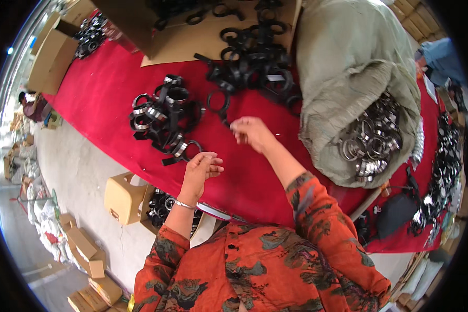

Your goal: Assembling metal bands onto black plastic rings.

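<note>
Whether right fingers (pixel 238 126) hold the slim black ring (pixel 227 104) is unclear; left fingers (pixel 213 168) curl empty.

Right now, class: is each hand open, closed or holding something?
Left hand: loosely open, nothing visibly held.
Right hand: at a black ring; grip cannot be told.

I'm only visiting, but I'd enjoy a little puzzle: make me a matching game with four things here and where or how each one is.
Things:
1. Sack
2. Cloth
3. Bracelet
4. Right hand

Descriptions:
A. Silvery, worn at the wrist of the left hand
B. Beside a black ring piece, fingers toward it
C. Grey-green, with shiny rings showing in its open mouth
D. Red, spread under the ring piles

Pairs: 1-C, 2-D, 3-A, 4-B
</note>
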Motion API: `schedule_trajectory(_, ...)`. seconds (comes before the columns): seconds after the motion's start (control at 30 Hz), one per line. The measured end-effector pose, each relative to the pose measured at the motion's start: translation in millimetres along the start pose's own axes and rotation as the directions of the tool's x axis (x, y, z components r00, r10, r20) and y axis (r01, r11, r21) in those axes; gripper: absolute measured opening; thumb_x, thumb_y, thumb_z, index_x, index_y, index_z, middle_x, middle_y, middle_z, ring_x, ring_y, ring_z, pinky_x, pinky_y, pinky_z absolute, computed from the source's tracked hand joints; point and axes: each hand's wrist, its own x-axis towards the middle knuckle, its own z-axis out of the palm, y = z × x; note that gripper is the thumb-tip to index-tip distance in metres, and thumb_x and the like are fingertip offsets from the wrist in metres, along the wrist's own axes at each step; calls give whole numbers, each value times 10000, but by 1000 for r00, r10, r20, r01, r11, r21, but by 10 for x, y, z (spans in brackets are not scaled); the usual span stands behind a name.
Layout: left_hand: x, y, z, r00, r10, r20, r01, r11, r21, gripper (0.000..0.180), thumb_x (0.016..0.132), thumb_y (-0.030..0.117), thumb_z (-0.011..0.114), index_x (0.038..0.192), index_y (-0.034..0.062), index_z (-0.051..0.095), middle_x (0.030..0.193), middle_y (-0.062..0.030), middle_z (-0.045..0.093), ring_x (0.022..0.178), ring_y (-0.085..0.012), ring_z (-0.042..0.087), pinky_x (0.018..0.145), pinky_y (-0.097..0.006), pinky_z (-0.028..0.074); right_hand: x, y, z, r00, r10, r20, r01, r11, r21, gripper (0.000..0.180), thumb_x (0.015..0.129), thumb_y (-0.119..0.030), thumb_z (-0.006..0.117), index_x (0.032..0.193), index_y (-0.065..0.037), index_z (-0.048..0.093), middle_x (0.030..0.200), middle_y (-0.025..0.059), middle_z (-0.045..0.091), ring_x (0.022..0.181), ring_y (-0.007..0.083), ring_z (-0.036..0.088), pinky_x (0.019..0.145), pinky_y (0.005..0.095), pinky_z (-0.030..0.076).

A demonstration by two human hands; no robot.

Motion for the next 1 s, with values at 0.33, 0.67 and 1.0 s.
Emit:
schedule_trajectory(0.33,21,-481,1013,830,-215,515,477,752,-455,454,926,423,410,1062,14,553,1003,-133,618,1002,-283,569,913,-421,426,-1887,367,-540,926,135,351,-311,802,511,90,851,-107,625,906,-37,636,696,-2,563,596,91,532,549,240,438)
schedule_trajectory(0.67,-444,-169,1463,769,-102,631,375,872,-316,295,855,177,604,1114,56,531,993,-88,622,939,-245,611,727,-402,531,-2444,-527,-1301,862,-307,-402,61,852,-520,251,798,-163,643,977,10,613,834,83,629,713,171,612,647,300,502)
schedule_trajectory(1.0,-963,-438,1378,890,-81,449,295,852,-432,269,930,242,501,1140,74,494,1024,-126,624,967,-272,605,752,-397,529,-2456,-29,-1953,680,-661,-318,-174,276,-945,115,774,-110,603,825,-9,583,883,154,577,730,306,616,624,393,491)
